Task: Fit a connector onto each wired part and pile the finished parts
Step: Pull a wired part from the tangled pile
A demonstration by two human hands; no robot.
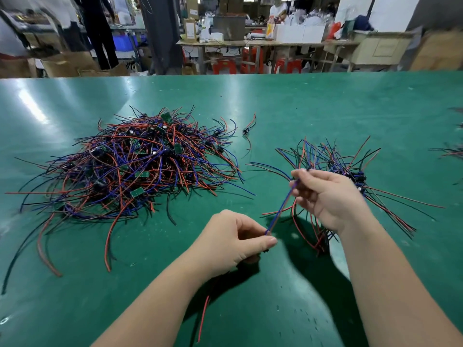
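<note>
Closest to me a loose red wire (203,319) trails out from under my left forearm (not part of what I'm holding, far as I can tell). Just past it, my left hand (233,244) has its fingers (265,242) curled in, thumb and forefinger pinching the low end of a blue wire (279,209). A dark bit (266,251) pokes out under the thumb. It could be the connector, but it's too small to call.

My right hand (325,196) pinches the upper end of the same wire, so it runs straight between both hands, up off the surface (155,246).

So I reckon I'm mid-fit on one part, with no connector visibly seated yet. The next move needs the wire end brought square to the connector and pushed home without kinking that thin lead. Then the part goes on a pile.

Further out, a small pile (350,169) sits right behind my right hand and a big pile (140,166) lies well off to the left, with a stray part (248,128) beyond and between them. I can't tell which pile is the finished one. Way back there are red stools (224,66).
</note>
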